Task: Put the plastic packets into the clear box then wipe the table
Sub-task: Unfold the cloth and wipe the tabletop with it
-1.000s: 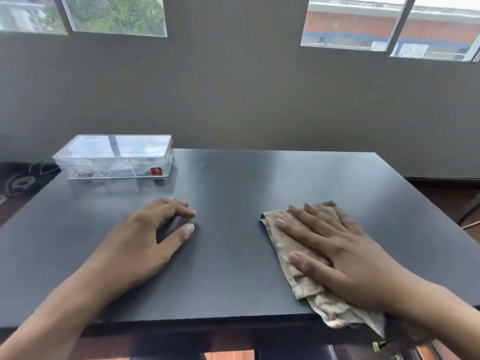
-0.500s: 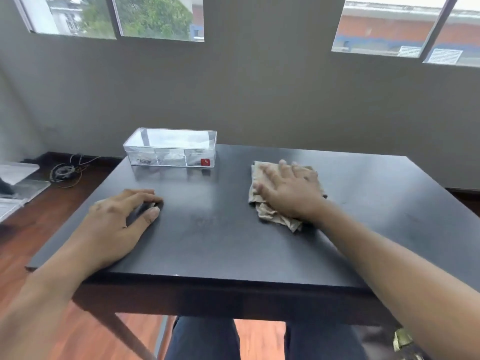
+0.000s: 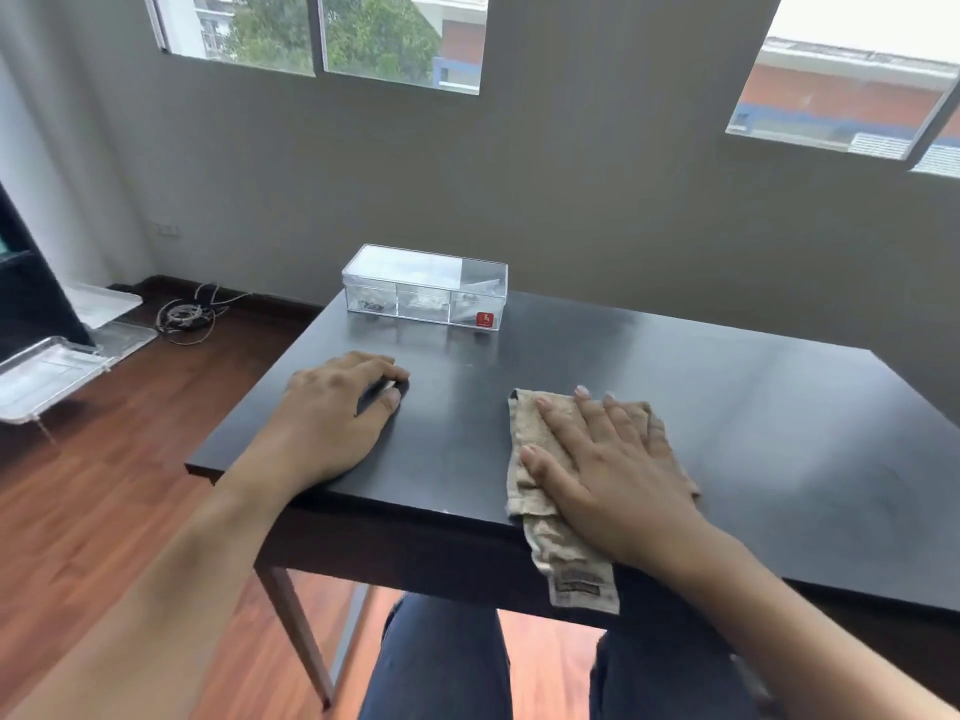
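A clear box (image 3: pixel 425 288) with a lid and a red sticker stands at the far left of the black table (image 3: pixel 753 407); small plastic packets show faintly inside it. My right hand (image 3: pixel 602 459) lies flat, fingers spread, pressing a beige cloth (image 3: pixel 530 470) onto the table's near edge. One end of the cloth hangs over that edge. My left hand (image 3: pixel 337 407) rests palm down on the table near its left edge, fingers loosely curled, holding nothing.
Wooden floor lies to the left, with clear plastic trays (image 3: pixel 47 376) and a coil of cable (image 3: pixel 187 314) by the wall. A grey wall with windows stands behind the table. My legs (image 3: pixel 441 667) are under the near edge.
My right hand has drawn the cloth back from the table's far middle to the near edge. The left hand has stayed in place. The camera view has shifted.
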Action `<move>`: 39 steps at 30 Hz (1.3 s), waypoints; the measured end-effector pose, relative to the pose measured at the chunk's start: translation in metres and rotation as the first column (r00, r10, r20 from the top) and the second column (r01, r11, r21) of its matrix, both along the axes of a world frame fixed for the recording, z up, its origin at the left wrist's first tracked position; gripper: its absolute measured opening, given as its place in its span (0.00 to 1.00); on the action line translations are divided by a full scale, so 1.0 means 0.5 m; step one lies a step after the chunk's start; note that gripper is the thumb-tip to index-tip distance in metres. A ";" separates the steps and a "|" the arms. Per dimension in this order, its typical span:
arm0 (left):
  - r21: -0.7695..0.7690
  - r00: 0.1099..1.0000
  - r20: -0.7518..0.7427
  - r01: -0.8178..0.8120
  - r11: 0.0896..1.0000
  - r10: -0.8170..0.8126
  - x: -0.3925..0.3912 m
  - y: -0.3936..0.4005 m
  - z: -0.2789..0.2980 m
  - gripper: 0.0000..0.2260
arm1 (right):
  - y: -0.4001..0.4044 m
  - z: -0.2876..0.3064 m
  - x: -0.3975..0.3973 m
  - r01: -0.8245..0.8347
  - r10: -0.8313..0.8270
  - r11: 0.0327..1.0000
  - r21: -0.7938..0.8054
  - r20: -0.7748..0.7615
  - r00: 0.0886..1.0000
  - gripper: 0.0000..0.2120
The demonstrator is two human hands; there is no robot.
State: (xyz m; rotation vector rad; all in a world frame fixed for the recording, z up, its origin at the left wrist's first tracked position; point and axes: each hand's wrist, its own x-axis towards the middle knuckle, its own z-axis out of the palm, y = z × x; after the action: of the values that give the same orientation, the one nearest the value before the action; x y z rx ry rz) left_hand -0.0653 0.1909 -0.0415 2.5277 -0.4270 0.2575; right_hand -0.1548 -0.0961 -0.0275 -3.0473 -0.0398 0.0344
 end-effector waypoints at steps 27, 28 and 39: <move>-0.086 0.981 0.110 -0.151 0.985 0.160 -0.016 -0.010 0.002 0.09 | -0.190 0.017 -0.086 0.461 -0.461 0.887 -0.022 0.019 0.887 0.35; -0.082 0.981 0.116 -0.147 0.986 0.156 -0.016 -0.012 0.001 0.09 | -0.138 0.012 -0.069 0.391 -0.390 0.920 -0.014 0.038 0.920 0.34; -0.060 0.988 0.090 -0.122 0.991 0.127 -0.014 -0.009 0.005 0.09 | 0.213 0.005 0.093 -0.089 0.088 0.990 0.111 0.014 0.996 0.33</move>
State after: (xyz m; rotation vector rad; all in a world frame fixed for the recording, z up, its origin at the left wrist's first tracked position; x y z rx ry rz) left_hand -0.0724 0.1866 -0.0392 2.4994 -0.2938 0.4303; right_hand -0.1084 0.0103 -0.0249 -2.9322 -0.1711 0.0242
